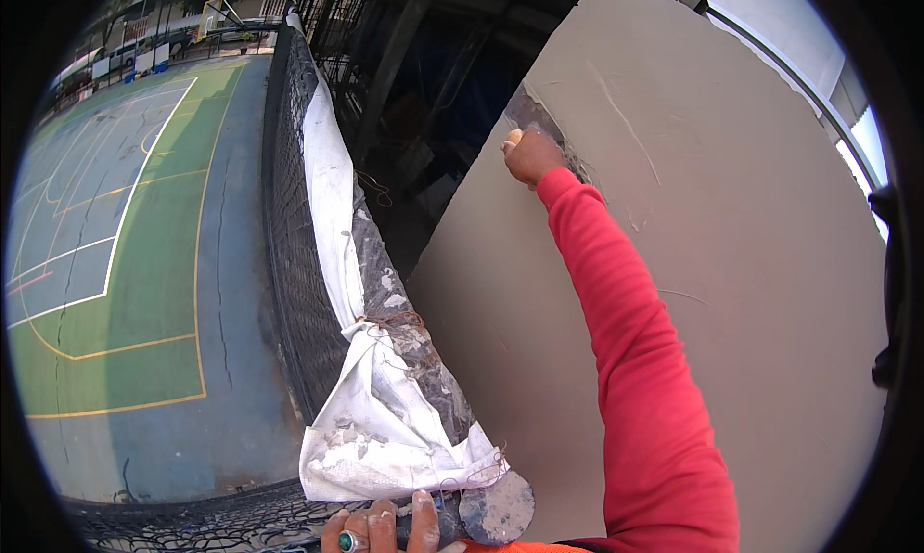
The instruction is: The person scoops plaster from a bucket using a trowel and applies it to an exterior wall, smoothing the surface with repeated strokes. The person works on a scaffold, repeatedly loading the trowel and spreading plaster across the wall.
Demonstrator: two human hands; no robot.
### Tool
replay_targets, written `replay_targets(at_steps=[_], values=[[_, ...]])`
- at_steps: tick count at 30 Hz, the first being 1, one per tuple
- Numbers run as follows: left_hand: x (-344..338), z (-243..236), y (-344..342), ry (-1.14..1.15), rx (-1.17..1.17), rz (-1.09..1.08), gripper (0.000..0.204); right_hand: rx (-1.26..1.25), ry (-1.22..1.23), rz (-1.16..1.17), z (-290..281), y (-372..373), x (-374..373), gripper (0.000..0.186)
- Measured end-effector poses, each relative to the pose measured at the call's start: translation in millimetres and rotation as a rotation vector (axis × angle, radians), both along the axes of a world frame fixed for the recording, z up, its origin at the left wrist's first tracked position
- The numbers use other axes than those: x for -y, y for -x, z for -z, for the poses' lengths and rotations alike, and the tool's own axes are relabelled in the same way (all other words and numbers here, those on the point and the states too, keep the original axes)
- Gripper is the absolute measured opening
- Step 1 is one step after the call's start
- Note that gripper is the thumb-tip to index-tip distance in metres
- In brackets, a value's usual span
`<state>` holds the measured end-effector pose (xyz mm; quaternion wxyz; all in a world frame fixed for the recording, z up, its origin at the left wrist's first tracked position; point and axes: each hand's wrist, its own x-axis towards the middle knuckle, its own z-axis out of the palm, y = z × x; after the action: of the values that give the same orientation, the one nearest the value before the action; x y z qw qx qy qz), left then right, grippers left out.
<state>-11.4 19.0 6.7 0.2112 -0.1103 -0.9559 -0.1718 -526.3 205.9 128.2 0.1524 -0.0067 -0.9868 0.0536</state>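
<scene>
My right hand [534,156], at the end of a red sleeve, grips the pale handle of a metal trowel [534,112], its blade against the smooth grey plastered wall [722,245] near the upper left edge. Low in the view, my left hand [383,529], with a green-stoned ring, has its fingers curled over a dark bar beside a round, plaster-spattered cap [496,505]. Above it, white sheeting [399,428] is folded and tied with rusty wire along a dark, splattered beam [380,250].
A black mesh fence [298,206] runs along the left of the beam. Far below lies a sports court [144,216] with painted lines, a goal frame and parked cars behind it. Dark scaffolding [390,72] stands behind the wall, and a metal rail curves at upper right.
</scene>
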Motion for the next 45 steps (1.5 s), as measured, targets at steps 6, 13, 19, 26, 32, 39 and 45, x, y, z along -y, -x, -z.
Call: replay_targets(at_steps=[6, 13, 19, 26, 32, 39, 45], values=[[2, 0, -1, -0.001, 0.0, 0.005, 0.065, -0.224, 0.043, 0.011, -47, -9, -7, 0.053], [2, 0, -5, -0.002, -0.018, -0.006, 0.068, -0.48, 0.072, 0.051, -89, -72, -36, 0.055], [0, 3, -8, -0.002, -0.039, 0.015, 0.077, -0.667, 0.211, 0.034, -86, -156, -81, 0.048], [-6, 3, -14, 0.035, -0.093, 0.009, 0.082, -0.766, 0.311, 0.032, -67, -297, -150, 0.038], [-7, 3, -17, 0.054, -0.094, 0.009, 0.083, -0.867, 0.554, 0.008, -40, -425, -218, 0.03], [-10, 3, -14, 0.118, -0.039, 0.011, 0.077, -0.897, 0.777, -0.199, 10, -481, -187, 0.027], [-12, 3, -10, 0.129, -0.034, -0.038, 0.082, -0.188, 0.456, -0.309, 97, -339, -102, 0.033]])
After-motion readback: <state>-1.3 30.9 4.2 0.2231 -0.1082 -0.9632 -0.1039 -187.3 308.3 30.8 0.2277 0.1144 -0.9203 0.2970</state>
